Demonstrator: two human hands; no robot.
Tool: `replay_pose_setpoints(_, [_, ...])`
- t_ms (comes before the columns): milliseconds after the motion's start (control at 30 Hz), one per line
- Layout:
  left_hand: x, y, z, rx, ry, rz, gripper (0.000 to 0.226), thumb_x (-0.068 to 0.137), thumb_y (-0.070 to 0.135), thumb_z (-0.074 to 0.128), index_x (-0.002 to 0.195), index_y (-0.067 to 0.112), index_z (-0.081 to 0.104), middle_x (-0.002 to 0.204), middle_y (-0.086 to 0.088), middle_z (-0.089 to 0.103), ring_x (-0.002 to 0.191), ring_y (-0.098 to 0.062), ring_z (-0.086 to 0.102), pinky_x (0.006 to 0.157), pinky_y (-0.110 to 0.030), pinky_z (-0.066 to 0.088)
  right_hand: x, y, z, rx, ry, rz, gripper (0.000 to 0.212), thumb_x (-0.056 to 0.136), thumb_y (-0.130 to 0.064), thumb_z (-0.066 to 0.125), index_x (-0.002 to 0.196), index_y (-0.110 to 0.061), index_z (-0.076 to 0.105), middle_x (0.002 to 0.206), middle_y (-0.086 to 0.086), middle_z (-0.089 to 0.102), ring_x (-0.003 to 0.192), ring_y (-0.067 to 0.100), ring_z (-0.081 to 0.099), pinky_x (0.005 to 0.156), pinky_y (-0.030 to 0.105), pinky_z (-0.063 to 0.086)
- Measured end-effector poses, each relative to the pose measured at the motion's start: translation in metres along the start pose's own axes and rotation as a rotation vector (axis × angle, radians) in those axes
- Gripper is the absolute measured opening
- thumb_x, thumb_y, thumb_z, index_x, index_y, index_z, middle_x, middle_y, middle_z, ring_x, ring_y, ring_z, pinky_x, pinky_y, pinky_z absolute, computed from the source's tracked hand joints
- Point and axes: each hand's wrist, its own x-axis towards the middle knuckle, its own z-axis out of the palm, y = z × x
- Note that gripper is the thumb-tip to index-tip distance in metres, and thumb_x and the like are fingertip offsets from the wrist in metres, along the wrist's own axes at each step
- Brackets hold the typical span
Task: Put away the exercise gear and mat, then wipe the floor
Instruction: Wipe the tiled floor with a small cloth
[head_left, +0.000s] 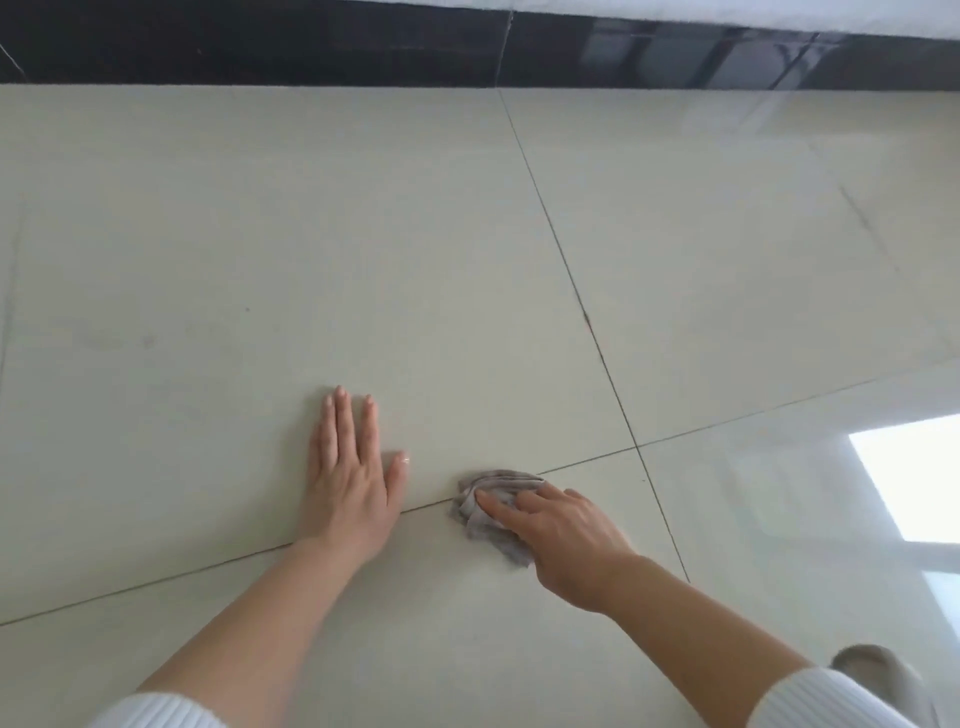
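While the left hand rests flat on the pale tiled floor, fingers spread and holding nothing, the right hand presses a crumpled grey cloth down across a grout line, fingers extended over it. White ribbed sleeves frame the forearms; a beige slipper shows at lower right, a dark skirting band beyond.

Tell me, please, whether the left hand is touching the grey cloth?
Apart. The head view shows bare floor between the left hand and the grey cloth.
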Motion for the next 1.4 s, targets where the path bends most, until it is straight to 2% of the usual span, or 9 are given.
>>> replay_pose_setpoints(67, [0.001, 0.000, -0.001, -0.020, -0.030, -0.001, 0.074, 0.092, 0.047, 0.018, 0.149, -0.001, 0.021, 0.156, -0.026, 0.008, 0.146, -0.037, 0.004, 0.115, -0.049, 0.015, -0.006, -0.010, 0.003, -0.053, -0.025, -0.018, 0.078, 0.085, -0.010, 0.055, 0.152, -0.029, 0.019, 0.132, -0.005, 0.052, 0.125, 0.021, 0.044, 0.090, 0.032, 0.040])
replay_pose_setpoints(167, [0.003, -0.001, -0.001, -0.042, -0.055, -0.002, 0.076, 0.091, 0.048, 0.016, 0.150, 0.000, 0.019, 0.157, -0.025, 0.005, 0.146, -0.037, 0.002, 0.115, -0.050, 0.012, 0.004, -0.004, -0.004, -0.229, 0.044, -0.033, 0.088, 0.054, -0.018, 0.081, 0.137, -0.024, 0.052, 0.099, -0.010, 0.066, 0.091, 0.015, 0.064, 0.062, 0.026, 0.046])
replay_pose_setpoints(333, [0.007, 0.001, 0.000, -0.081, -0.060, -0.035, 0.086, 0.080, 0.057, -0.003, 0.152, 0.010, -0.001, 0.158, -0.015, -0.018, 0.145, -0.025, -0.021, 0.117, -0.041, -0.006, 0.059, 0.034, -0.035, -0.234, 0.128, 0.049, 0.075, 0.092, -0.016, 0.050, 0.153, -0.029, 0.007, 0.140, -0.004, 0.046, 0.132, 0.024, 0.040, 0.092, 0.036, 0.037])
replay_pose_setpoints(467, [0.009, 0.001, -0.007, -0.070, -0.160, -0.072, 0.085, 0.077, 0.061, -0.007, 0.148, 0.016, -0.022, 0.143, -0.003, -0.045, 0.133, -0.015, -0.042, 0.114, -0.035, -0.016, 0.107, 0.069, -0.060, -0.237, 0.217, 0.133, 0.062, 0.098, -0.024, 0.045, 0.151, -0.031, 0.015, 0.141, -0.004, 0.048, 0.127, 0.026, 0.045, 0.091, 0.037, 0.039])
replay_pose_setpoints(700, [-0.003, -0.006, -0.012, 0.037, -0.199, -0.038, 0.073, 0.091, 0.059, 0.003, 0.144, 0.019, -0.029, 0.150, -0.006, -0.039, 0.138, -0.017, -0.036, 0.116, -0.033, -0.014, 0.146, 0.093, -0.073, -0.149, 0.282, 0.255, 0.061, 0.094, -0.016, 0.042, 0.147, -0.039, 0.023, 0.142, -0.003, 0.047, 0.125, 0.029, 0.043, 0.091, 0.036, 0.040])
replay_pose_setpoints(900, [-0.028, 0.004, 0.008, -0.011, 0.019, -0.076, 0.081, 0.082, 0.052, -0.006, 0.153, 0.013, 0.002, 0.160, -0.012, -0.008, 0.147, -0.023, -0.012, 0.118, -0.040, -0.001, 0.065, 0.051, -0.027, -0.184, 0.248, -0.029, 0.072, 0.088, -0.010, 0.051, 0.149, -0.037, 0.022, 0.137, 0.003, 0.047, 0.122, 0.029, 0.043, 0.091, 0.039, 0.040])
replay_pose_setpoints(1067, [-0.034, 0.019, 0.013, -0.028, 0.058, -0.148, 0.070, 0.091, 0.042, 0.009, 0.152, 0.008, 0.010, 0.160, -0.013, -0.001, 0.148, -0.025, -0.004, 0.119, -0.045, 0.005, -0.013, 0.040, 0.030, -0.279, 0.208, -0.446, 0.084, 0.057, -0.007, 0.072, 0.134, -0.034, 0.052, 0.096, -0.005, 0.058, 0.083, 0.018, 0.052, 0.058, 0.026, 0.036])
replay_pose_setpoints(1267, [-0.072, 0.021, 0.016, 0.032, -0.038, -0.011, 0.080, 0.080, 0.052, -0.012, 0.146, 0.006, -0.010, 0.156, 0.001, -0.017, 0.144, -0.012, -0.016, 0.119, -0.039, -0.001, 0.003, 0.126, -0.005, -0.234, 0.332, 0.192, 0.064, 0.094, -0.017, 0.045, 0.148, -0.041, 0.021, 0.141, 0.000, 0.046, 0.120, 0.027, 0.047, 0.090, 0.038, 0.039])
replay_pose_setpoints(1400, [-0.084, 0.010, 0.006, 0.038, -0.102, 0.018, 0.081, 0.071, 0.056, -0.019, 0.139, 0.013, -0.024, 0.149, 0.006, -0.030, 0.139, -0.007, -0.025, 0.118, -0.035, -0.007, -0.017, 0.179, -0.003, -0.080, 0.314, 0.553, 0.051, 0.098, -0.033, 0.038, 0.147, -0.038, 0.023, 0.143, 0.001, 0.046, 0.121, 0.030, 0.048, 0.090, 0.039, 0.044])
